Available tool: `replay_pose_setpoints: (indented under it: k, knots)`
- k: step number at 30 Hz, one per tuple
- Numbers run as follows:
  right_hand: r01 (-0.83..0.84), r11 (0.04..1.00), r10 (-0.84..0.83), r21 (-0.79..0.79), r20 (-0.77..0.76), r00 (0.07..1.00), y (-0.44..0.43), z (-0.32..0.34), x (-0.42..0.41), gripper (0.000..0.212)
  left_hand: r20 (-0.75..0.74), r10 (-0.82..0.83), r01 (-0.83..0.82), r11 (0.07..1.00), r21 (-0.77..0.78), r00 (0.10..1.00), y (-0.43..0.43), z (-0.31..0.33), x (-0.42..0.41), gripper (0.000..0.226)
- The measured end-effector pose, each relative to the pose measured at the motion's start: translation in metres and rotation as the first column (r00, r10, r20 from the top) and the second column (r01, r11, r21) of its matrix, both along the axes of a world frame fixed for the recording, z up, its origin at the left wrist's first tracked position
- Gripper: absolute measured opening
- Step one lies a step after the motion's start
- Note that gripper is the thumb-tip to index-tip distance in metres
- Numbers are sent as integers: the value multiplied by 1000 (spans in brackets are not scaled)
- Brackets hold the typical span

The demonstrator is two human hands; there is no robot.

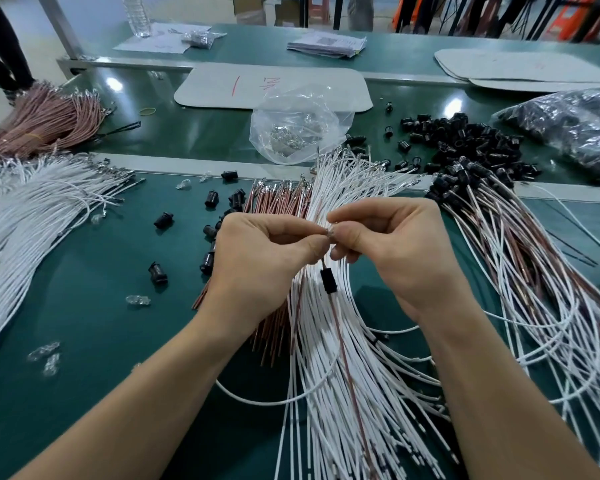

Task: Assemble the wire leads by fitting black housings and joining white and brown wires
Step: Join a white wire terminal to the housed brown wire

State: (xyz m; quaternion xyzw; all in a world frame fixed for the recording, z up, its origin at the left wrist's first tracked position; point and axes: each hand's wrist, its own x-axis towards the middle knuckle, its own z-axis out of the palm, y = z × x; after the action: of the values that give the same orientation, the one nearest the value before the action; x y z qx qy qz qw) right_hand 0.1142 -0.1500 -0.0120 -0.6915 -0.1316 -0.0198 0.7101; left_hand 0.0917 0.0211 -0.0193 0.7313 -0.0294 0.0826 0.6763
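At the point where they meet, left hand point(267, 247) and right hand point(390, 244) pinch one metal terminal point(329, 233). Just below them, the black housing point(328, 280) sits on the brown wire point(341, 336), long axis along the wire, equally near either hand.

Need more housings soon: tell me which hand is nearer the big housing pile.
Right. The right hand lies below and left of the pile; the left hand is farther left, beyond the right hand.

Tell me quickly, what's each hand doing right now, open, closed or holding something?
Left hand: closed, fingers pinching the brown wire just above its black housing.
Right hand: closed, fingers pinching a small shiny part at the wire's tip.
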Motion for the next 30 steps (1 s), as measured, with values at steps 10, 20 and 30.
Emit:
replay_pose_setpoints:
  k: [10, 20, 30]
  knots:
    - [111, 992, -104, -65, 101, 989, 5, 1, -4, 17, 116, 83, -99, 985, 143, 990, -3, -3, -5, 20]
    - [125, 990, -119, -58, 93, 988, 7, 2, -10, 17, 100, 33, -43, 993, 105, 994, 0, -4, -5, 15]
    - [164, 983, -165, -78, 1, 986, 15, 2, -12, 8, -108, -14, 9, 999, -45, 994, -3, 3, -1, 16]
